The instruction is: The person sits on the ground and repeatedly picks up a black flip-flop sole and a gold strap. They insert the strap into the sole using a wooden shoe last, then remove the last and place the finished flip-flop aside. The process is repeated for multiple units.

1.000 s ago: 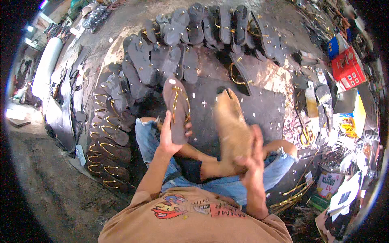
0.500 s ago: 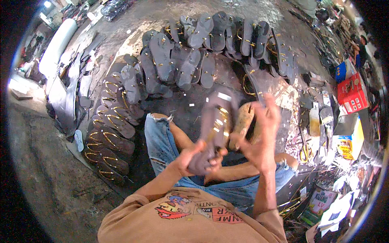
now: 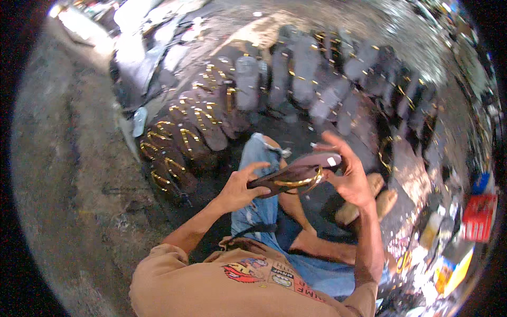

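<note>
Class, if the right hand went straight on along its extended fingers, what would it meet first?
Beyond the held flip-flop, the right hand would probably first meet the row of dark flip-flops ahead, though its height is unclear.

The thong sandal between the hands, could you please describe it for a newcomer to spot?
From the brown T-shirt at the bottom, look up to the left hand and right hand. Between them is the dark thong sandal, with a gold strap and white patch. Unlike the sandals beyond, it is held aloft.

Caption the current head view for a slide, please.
Left hand and right hand holding a gold-strapped sandal, with more dark sandals laid out beyond.
</note>
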Action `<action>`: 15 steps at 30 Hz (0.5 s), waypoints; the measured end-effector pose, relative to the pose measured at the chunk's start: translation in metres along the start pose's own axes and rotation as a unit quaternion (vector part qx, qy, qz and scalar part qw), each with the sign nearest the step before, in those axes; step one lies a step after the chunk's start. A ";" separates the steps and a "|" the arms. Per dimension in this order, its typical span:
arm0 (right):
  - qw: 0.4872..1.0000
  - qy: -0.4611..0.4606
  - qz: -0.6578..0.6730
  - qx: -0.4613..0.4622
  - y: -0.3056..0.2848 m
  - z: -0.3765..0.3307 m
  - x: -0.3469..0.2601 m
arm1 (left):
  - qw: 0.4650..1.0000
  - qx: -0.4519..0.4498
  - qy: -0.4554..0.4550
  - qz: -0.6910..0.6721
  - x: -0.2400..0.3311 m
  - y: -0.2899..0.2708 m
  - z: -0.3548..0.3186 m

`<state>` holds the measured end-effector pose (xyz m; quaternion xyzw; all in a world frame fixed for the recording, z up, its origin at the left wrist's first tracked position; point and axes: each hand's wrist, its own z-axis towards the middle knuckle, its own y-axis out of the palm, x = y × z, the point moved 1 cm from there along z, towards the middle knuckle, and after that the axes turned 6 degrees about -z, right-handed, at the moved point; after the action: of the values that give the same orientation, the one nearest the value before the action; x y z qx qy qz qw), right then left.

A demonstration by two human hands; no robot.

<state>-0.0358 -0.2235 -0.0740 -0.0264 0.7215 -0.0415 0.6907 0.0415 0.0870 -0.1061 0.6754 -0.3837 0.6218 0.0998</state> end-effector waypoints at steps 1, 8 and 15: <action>0.985 -0.062 -0.158 0.010 -0.012 0.022 0.020 | 0.998 0.054 -0.015 -0.041 -0.013 -0.011 0.001; 0.771 0.147 -0.542 0.300 -0.073 0.104 0.184 | 0.823 0.348 -0.065 -0.443 -0.103 -0.130 0.091; 0.819 0.034 -0.392 0.417 -0.098 0.049 0.170 | 0.834 0.375 -0.032 -0.404 -0.200 -0.198 0.180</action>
<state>0.0033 -0.3379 -0.2359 -0.0152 0.5868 -0.6070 0.5358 0.3197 0.1920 -0.2585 0.7752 0.1825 0.6008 0.0689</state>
